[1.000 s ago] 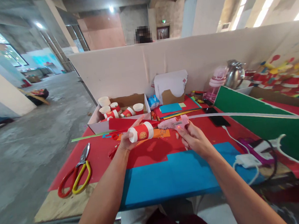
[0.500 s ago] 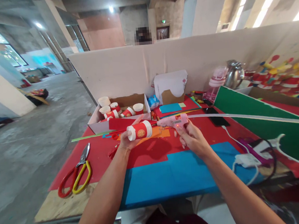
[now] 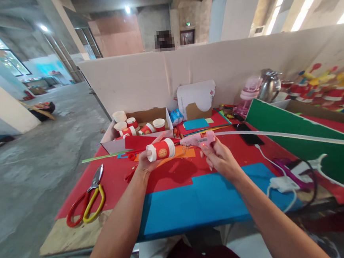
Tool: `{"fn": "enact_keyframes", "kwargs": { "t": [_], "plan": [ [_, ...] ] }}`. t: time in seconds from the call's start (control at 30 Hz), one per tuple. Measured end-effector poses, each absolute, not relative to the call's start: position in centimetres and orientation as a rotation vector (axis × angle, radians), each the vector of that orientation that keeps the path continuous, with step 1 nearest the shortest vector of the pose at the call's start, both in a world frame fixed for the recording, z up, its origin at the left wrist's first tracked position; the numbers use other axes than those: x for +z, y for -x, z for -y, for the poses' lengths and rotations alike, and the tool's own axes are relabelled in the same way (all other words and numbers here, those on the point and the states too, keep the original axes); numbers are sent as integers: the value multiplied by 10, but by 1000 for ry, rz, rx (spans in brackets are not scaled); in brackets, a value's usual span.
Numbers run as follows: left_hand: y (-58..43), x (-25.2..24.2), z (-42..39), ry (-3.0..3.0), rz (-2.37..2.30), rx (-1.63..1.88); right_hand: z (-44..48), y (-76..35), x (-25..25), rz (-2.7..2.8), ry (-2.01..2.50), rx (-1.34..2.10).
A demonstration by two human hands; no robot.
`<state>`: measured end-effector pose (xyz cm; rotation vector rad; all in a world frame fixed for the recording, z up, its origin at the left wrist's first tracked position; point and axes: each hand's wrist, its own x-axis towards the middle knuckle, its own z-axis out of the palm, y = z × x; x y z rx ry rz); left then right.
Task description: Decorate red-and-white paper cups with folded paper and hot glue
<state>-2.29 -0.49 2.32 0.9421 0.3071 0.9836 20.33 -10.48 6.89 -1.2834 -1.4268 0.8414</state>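
Observation:
A red and white paper cup (image 3: 162,149) with a gold emblem lies on its side in my left hand (image 3: 145,161), whose fingers are partly hidden behind it. My right hand (image 3: 220,157) is closed around the handle of a pink hot glue gun (image 3: 197,139). The gun's nozzle points left, at the right end of the cup; whether they touch I cannot tell. From the gun's back a long clear glue stick (image 3: 282,134) sticks out to the right. Under the hands lie orange paper (image 3: 187,151) and a red table covering (image 3: 175,176).
Scissors (image 3: 90,195) with red and yellow handles lie at the left. A box (image 3: 107,144) holding several cups stands behind. At the right are a phone (image 3: 248,134), a green board (image 3: 298,147), a white power adapter (image 3: 283,184) with cables, and a steel jug (image 3: 269,84). Blue sheets (image 3: 190,211) line the front edge.
Both hands stay in nearly the same place with the cup and the glue gun. The far end of the glue stick has shifted slightly left and down.

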Motion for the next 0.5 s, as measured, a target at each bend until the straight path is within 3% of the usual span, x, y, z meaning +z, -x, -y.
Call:
{"fn": "enact_keyframes", "kwargs": {
  "t": [0.5],
  "plan": [
    [21, 24, 5, -869, -251, 996, 108, -201, 66, 1421, 1249, 854]
  ]
}}
